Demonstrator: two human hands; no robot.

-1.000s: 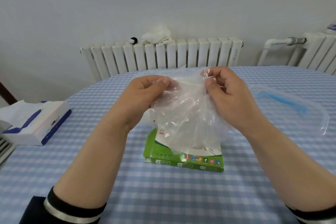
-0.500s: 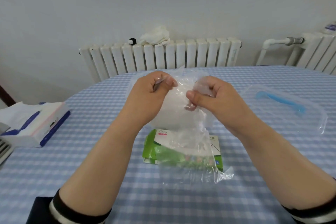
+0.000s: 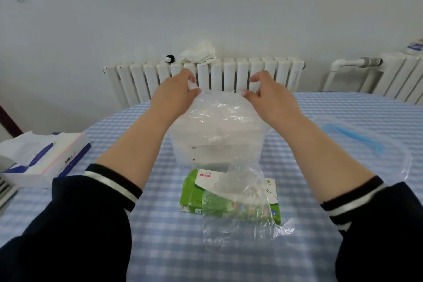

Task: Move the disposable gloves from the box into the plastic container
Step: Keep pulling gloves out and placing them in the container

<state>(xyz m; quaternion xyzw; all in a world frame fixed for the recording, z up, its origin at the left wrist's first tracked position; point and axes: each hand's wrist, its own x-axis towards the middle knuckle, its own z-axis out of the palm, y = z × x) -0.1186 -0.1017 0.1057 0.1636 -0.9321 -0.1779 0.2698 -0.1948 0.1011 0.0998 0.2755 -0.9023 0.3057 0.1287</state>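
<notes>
Both hands have moved far out over the table and now hold the gloves (image 3: 217, 119) above the tub (image 3: 217, 144), past the green box (image 3: 229, 199). Left hand (image 3: 176, 96) pinches the left top edge with thumb and fingers. Right hand (image 3: 267, 96) pinches the right top edge the same way. Both arms reach straight out, wrists bent down. I think the gloves are very light, thin, floppy and slippery, so the top edge is the best place to pinch. One loose bit hangs near, over the box. A lid (image 3: 357, 139) lies on the right.
</notes>
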